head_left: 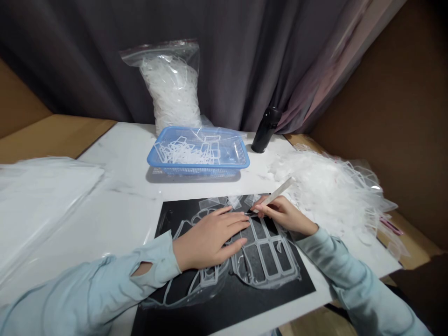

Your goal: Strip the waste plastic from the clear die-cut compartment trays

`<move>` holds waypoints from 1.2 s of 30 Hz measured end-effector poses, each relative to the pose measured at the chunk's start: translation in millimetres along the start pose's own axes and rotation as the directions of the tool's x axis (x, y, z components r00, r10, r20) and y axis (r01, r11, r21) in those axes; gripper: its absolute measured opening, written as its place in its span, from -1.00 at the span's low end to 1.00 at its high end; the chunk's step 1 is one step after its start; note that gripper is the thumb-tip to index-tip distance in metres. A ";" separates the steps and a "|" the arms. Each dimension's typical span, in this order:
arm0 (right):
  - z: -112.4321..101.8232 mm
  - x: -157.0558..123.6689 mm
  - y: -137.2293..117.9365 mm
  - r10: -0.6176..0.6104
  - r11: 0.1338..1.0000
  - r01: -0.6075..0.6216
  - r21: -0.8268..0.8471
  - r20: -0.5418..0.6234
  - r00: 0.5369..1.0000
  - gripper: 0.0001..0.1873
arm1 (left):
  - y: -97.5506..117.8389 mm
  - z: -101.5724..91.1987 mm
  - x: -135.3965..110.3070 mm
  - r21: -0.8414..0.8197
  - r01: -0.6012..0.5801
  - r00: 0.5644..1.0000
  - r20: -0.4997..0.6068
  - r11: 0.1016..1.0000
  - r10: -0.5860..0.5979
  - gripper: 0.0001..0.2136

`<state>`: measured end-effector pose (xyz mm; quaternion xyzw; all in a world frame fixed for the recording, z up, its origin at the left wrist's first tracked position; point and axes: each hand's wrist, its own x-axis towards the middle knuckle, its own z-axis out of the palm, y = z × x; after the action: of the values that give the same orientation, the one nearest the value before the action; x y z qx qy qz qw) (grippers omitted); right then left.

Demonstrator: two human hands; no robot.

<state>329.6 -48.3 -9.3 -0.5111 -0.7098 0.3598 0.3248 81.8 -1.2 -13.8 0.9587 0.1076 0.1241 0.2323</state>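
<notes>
My left hand (214,237) lies flat, fingers spread, on a clear plastic sheet with rounded rectangular cut-outs (264,243). That sheet rests on a black mat (231,310). Pinched like a pen in my right hand (280,213) is a slim, pale-handled tool (280,189). Its tip points down at the sheet's upper edge, close to my left fingertips, and its exact kind is hard to make out. Small clear plastic pieces (213,202) lie along the mat's far edge. Part of the sheet is hidden under my left hand.
A blue basket (199,169) with white rectangular frames stands behind the mat. Beyond it is a full zip bag (175,93). A black bottle (266,130) stands at the back right. Plastic scraps (329,186) heap at right; clear sheets (42,196) are stacked at left. Cardboard walls flank the table.
</notes>
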 end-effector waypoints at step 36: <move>-5.0 -1.5 -7.7 0.210 0.976 -0.218 0.021 0.192 0.959 -0.48 | 0.8 0.7 1.9 0.042 -0.022 0.999 -0.035 0.999 0.023 -0.64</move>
<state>330.3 -50.5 -0.3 -0.5416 -0.6703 0.4543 0.2259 83.9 -1.7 -13.6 0.9620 0.1034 0.1417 0.2091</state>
